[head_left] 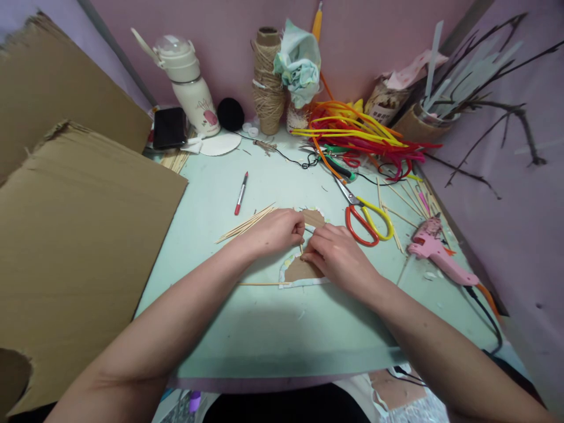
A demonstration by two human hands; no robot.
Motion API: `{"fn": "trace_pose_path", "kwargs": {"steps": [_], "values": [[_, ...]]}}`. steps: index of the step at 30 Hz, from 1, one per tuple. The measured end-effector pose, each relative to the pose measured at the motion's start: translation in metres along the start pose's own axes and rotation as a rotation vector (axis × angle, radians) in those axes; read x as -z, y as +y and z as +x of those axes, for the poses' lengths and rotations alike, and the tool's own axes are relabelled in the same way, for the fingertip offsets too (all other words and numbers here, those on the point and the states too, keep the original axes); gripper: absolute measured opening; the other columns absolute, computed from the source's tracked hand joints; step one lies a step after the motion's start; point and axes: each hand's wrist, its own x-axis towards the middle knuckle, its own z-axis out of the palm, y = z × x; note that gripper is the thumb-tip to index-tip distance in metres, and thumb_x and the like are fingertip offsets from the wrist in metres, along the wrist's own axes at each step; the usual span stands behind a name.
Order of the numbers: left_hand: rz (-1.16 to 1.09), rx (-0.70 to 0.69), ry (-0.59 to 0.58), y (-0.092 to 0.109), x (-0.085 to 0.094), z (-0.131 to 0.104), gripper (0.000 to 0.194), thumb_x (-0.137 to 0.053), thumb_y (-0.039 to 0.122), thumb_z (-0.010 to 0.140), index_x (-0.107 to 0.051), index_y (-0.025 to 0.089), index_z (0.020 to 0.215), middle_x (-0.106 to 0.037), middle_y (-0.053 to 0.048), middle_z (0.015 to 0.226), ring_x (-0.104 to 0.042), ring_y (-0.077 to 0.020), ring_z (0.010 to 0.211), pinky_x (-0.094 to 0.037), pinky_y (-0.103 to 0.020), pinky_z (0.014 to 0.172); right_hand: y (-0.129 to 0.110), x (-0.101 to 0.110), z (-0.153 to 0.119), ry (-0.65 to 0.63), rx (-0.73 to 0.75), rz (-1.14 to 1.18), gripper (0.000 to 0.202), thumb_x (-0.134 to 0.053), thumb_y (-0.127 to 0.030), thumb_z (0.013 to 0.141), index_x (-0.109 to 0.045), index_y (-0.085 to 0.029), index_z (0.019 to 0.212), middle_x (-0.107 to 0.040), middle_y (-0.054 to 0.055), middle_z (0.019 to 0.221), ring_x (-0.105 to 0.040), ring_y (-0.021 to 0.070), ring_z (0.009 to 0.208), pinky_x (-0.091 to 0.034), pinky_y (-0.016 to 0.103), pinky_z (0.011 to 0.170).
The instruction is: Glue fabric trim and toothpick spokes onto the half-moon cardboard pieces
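My left hand is closed, with the fingers curled over a short thin bamboo stick. Beside it, my right hand pinches the lower end of the same stick. Below the fingers lies a curved cardboard piece, its edge wrapped in pale patterned cloth. A second cloth-edged cardboard piece shows just behind the hands, partly covered by them. Several pointed bamboo skewers lie by my left wrist. One more bamboo stick reaches from under my left forearm to the lower piece.
Scissors and a pink glue gun lie to the right. A red-tipped pen lies ahead. Large cardboard sheets stand at left. Along the back are a bottle, twine, pipe cleaners and branches.
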Motion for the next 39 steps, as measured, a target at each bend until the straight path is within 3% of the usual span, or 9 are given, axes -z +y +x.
{"fn": "trace_pose_path", "kwargs": {"steps": [29, 34, 39], "values": [[0.009, 0.012, -0.018, 0.002, 0.002, -0.002, 0.006, -0.054, 0.016, 0.071, -0.058, 0.020, 0.068, -0.060, -0.001, 0.071, -0.052, -0.0160, 0.068, -0.031, -0.028, 0.058, 0.001, 0.002, -0.003, 0.023, -0.002, 0.060, 0.017, -0.068, -0.021, 0.086, -0.062, -0.019, 0.071, -0.065, 0.004, 0.076, -0.055, 0.0218, 0.081, -0.037, 0.035, 0.075], [-0.003, -0.001, -0.010, 0.003, 0.002, -0.002, 0.006, -0.054, 0.017, 0.073, -0.058, 0.020, 0.069, -0.060, -0.001, 0.072, -0.052, -0.0160, 0.068, -0.031, -0.028, 0.058, 0.007, 0.012, -0.008, 0.278, -0.059, 0.325, 0.015, -0.064, -0.024, 0.088, -0.061, -0.021, 0.074, -0.064, 0.003, 0.076, -0.056, 0.0197, 0.077, -0.041, 0.034, 0.073], [-0.023, 0.002, 0.040, 0.003, 0.015, -0.004, 0.003, -0.059, 0.020, 0.075, -0.061, 0.018, 0.073, -0.061, -0.001, 0.075, -0.052, -0.0151, 0.069, -0.035, -0.027, 0.063, 0.014, 0.020, -0.007, 0.470, -0.181, 0.368, 0.017, -0.063, -0.027, 0.088, -0.059, -0.022, 0.072, -0.061, 0.002, 0.073, -0.056, 0.0195, 0.074, -0.043, 0.034, 0.071]]}}
